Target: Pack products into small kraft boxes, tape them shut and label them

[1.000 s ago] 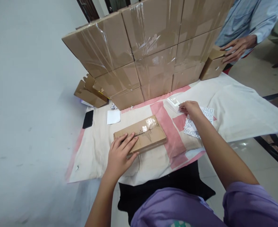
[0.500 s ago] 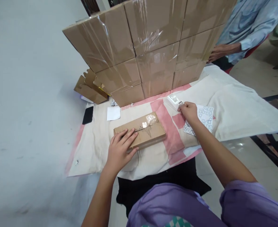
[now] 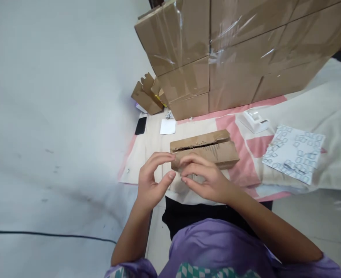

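A small cardboard box [image 3: 216,156] lies on the cloth-covered table, a dark gap running between its top flaps and pen scribbles beside it. At its near left corner is my left hand [image 3: 154,179], fingers curved and thumb held apart from them. My right hand [image 3: 209,179] is in front of the box, its thumb and fingertips pinched close together, facing the left fingertips. Anything thin between those fingertips is too small to make out. A white tape dispenser [image 3: 255,121] stands beyond the box to the right.
Large taped cardboard boxes [image 3: 234,77] form a wall along the back. A patterned paper sheet [image 3: 293,154] lies at right. At left are a black phone [image 3: 141,126], a white paper [image 3: 167,126] and an opened carton [image 3: 147,94]. A black cable [image 3: 51,234] runs along the wall.
My right hand has left the tape dispenser and come over to the left hand. My left hand has lifted off the box top. The view has swung left, and the box's flap gap looks wider.
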Available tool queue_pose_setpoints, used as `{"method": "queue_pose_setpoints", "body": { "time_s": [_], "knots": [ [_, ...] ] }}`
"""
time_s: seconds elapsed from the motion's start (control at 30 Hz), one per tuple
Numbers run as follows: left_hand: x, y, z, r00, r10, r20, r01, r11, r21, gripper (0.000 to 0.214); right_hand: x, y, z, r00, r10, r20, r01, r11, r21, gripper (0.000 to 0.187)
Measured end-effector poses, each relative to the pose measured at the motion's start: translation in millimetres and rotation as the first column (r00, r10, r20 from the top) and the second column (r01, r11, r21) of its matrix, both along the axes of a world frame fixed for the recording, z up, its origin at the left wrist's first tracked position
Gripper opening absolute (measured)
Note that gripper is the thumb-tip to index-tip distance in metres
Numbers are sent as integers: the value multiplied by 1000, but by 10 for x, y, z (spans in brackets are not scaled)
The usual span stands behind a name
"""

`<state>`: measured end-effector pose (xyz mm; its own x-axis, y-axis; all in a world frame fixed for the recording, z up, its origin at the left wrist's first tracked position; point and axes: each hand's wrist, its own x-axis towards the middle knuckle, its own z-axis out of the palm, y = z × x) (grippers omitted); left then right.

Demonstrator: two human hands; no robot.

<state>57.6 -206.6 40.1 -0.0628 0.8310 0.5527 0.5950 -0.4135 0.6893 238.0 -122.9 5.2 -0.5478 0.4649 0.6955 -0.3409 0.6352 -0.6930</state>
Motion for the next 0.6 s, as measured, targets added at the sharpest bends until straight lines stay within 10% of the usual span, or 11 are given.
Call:
{"method": "queue_pose_setpoints", "body": {
  "time_s": [0.2, 0.4, 0.6],
  "knots": [
    [-267, -80, 54, 965, -172, -197, 126, 966, -226, 35, -178, -81, -210, 999, 45, 0, -44, 997, -69, 19],
    [-320, -69, -87, 988, -139, 61, 152, 907, -392, 46, -149, -155, -266, 995, 34, 92, -22, 992, -126, 24],
    [-217, -35, -322, 978, -68, 198, 102, 980, -169, 47, -141, -216, -307, 984, 13, 177, 18, 984, -175, 22]
  ]
}}
